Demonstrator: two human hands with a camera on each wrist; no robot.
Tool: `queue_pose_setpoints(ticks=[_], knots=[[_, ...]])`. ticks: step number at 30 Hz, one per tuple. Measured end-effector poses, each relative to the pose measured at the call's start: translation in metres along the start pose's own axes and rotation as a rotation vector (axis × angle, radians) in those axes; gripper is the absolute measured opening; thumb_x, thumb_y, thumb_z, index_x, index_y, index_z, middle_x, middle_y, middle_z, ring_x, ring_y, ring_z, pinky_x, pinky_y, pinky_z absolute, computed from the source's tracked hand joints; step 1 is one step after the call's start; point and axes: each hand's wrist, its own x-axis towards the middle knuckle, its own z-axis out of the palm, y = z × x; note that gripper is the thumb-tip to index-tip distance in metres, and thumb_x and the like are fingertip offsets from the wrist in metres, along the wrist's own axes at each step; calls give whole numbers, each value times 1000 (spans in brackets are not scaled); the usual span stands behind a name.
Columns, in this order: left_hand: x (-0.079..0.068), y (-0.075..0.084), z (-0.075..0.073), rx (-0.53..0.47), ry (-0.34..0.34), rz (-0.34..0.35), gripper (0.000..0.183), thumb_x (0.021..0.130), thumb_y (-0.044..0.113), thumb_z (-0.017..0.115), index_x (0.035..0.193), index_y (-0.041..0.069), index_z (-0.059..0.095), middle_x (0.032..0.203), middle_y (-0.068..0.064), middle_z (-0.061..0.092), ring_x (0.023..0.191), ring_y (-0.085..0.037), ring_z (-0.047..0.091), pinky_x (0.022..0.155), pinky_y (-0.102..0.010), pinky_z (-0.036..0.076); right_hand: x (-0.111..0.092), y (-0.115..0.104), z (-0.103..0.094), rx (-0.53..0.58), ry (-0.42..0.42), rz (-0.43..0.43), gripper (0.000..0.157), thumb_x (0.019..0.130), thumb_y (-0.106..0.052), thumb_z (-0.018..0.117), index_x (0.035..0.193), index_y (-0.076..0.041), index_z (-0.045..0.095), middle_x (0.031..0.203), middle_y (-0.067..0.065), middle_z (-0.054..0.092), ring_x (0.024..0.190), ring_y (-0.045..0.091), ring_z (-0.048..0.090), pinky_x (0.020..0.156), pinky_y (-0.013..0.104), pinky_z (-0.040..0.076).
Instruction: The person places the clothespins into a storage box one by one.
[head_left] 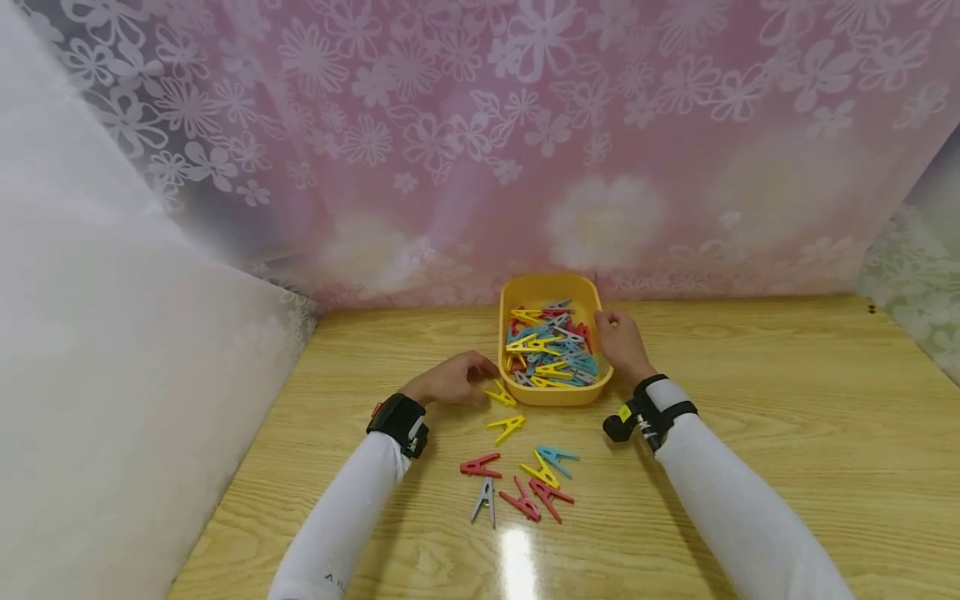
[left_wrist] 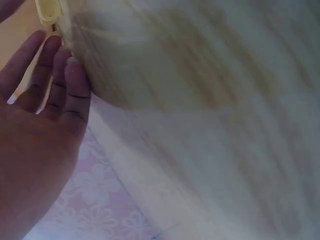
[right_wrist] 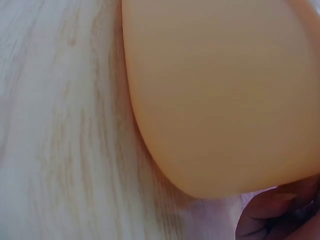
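Note:
A yellow plastic basket (head_left: 553,398) stands against the cloth backdrop, filled with red, yellow, blue and grey clothespins (head_left: 551,346). At its right rim is my right hand (head_left: 624,343), fingers curled and pinching the edge; in the right wrist view the basket's smooth wall (right_wrist: 225,100) fills most of the picture. My left hand (head_left: 453,379) is beside the basket's front left corner, its fingers loosely bent and close to a yellow clothespin (head_left: 501,394). In the left wrist view those fingers (left_wrist: 57,80) look fairly straight, below a yellow piece (left_wrist: 48,11).
Nearer on the wooden table (head_left: 750,383) lie another yellow clothespin (head_left: 507,427), a grey one (head_left: 485,502), a blue one (head_left: 557,458) and several red ones (head_left: 480,466). A flowered cloth (head_left: 450,167) hangs behind, and a white cloth (head_left: 150,375) closes the left side.

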Motion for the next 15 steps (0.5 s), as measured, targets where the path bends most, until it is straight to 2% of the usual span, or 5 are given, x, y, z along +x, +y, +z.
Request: queue_pose_setpoints(ticks=[4, 7, 11, 15], knots=[[-1, 2, 1, 94, -1, 12, 38, 78, 10, 78, 113, 6, 66, 107, -3, 57, 94, -17, 52, 86, -32, 42, 0, 1, 0, 1, 0, -2, 50, 104, -39, 31, 125, 4, 47, 121, 21, 48, 106, 32, 45, 95, 45, 39], [-2, 4, 0, 146, 5, 5, 32, 79, 10, 78, 109, 6, 67, 103, -2, 57, 91, -16, 52, 84, -30, 43, 1, 3, 0, 2, -3, -1, 49, 104, -39, 30, 120, 3, 48, 114, 20, 48, 100, 31, 45, 84, 40, 41], [-7, 3, 0, 173, 22, 3, 28, 79, 13, 78, 105, 8, 68, 99, -1, 59, 89, -15, 53, 82, -29, 44, 2, 4, 1, 4, -6, 8, 45, 104, -39, 31, 112, 2, 48, 102, 17, 45, 92, 28, 44, 72, 33, 37], [-20, 1, -4, 144, 48, 0, 25, 79, 14, 79, 101, 8, 69, 94, 0, 62, 85, -15, 56, 78, -29, 47, 3, 2, 3, 3, 0, 5, 44, 104, -37, 32, 115, 2, 49, 106, 18, 47, 94, 29, 45, 75, 34, 38]])
